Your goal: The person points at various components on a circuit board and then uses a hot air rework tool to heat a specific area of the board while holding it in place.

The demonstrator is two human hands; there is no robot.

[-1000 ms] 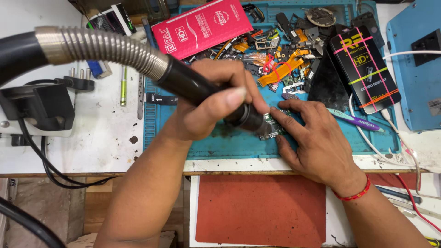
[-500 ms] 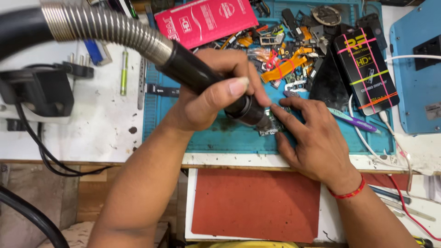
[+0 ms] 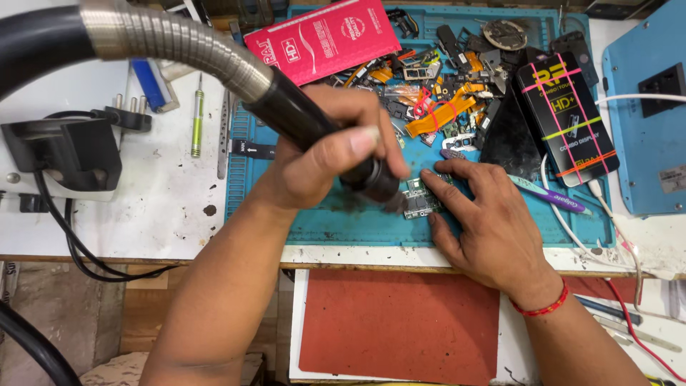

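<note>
On the blue mat (image 3: 343,221) | left hand (image 3: 325,154) grips hot-air nozzle (image 3: 371,179), tip over small circuit board (image 3: 420,200) | right hand (image 3: 486,221) spread flat, fingertips pinning board | phone parts (image 3: 436,107) heaped behind

White bench (image 3: 143,214) with a blue work mat (image 3: 343,221) across its middle.

On the mat, a small circuit board (image 3: 420,200) lies at centre, a heap of phone parts (image 3: 436,100) at 12 o'clock, a red packet (image 3: 321,39) at 11 o'clock, a black box (image 3: 564,114) at 2 o'clock. A green screwdriver (image 3: 196,121) and black stand (image 3: 64,154) lie at 9 o'clock.
</note>
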